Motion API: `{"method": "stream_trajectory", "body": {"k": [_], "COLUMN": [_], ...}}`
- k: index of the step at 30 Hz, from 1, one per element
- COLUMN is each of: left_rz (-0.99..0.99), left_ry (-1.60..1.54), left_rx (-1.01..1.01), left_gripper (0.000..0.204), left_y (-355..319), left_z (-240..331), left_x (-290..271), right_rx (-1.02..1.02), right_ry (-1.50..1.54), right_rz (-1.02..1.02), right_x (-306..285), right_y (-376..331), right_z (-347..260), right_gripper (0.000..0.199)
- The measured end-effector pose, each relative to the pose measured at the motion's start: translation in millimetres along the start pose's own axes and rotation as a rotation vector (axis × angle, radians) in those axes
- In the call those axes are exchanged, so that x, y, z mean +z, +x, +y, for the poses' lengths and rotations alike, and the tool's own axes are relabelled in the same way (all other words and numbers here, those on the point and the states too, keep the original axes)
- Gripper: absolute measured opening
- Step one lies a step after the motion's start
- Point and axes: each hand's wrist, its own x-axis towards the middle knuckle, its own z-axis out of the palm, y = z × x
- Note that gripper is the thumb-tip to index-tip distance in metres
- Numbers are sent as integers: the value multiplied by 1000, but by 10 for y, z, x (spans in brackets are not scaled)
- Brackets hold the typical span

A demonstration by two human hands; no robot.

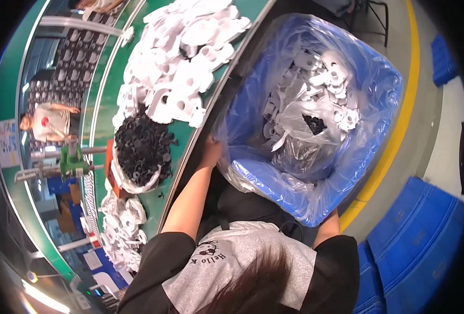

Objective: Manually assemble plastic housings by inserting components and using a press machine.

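A large blue bin (381, 78) lined with clear plastic is in front of me. White moulded plastic parts (328, 78) lie in it, along with a clear bag (300, 157) showing small black pieces. My left hand (211, 150) is closed at the bin's left side, its fingertips partly hidden by the rim and liner. On the near right, my right hand (332, 215) reaches against the bin's outer side; its fingers are hidden behind the wall.
Left of the bin runs a green-topped workbench (158, 201) with heaped white parts (174, 63) and a bag of black pieces (143, 152). Blue crates (415, 240) stand at the right, by a yellow floor line (399, 138). Another person (54, 120) stands beyond the bench.
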Motion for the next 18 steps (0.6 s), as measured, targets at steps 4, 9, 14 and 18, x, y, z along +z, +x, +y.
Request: {"method": "stream_trajectory", "body": {"k": [4, 9, 14, 18], "left_rz": [135, 13, 77, 119], "left_ry": [84, 240, 475, 168], "left_rx": [192, 114, 359, 575], "left_gripper": [44, 56, 61, 68], "left_y": [121, 86, -328, -1125], "left_z": [-150, -128, 293, 42], "left_x": [8, -202, -434, -439], "right_rx": [-24, -22, -46, -107], "right_ry": [38, 59, 117, 140], "right_rz": [11, -7, -48, -63], "right_x": [-419, -1016, -1214, -1656], "right_y": [228, 493, 602, 772], "right_z": [103, 193, -187, -593], "right_gripper": [36, 34, 33, 32]}}
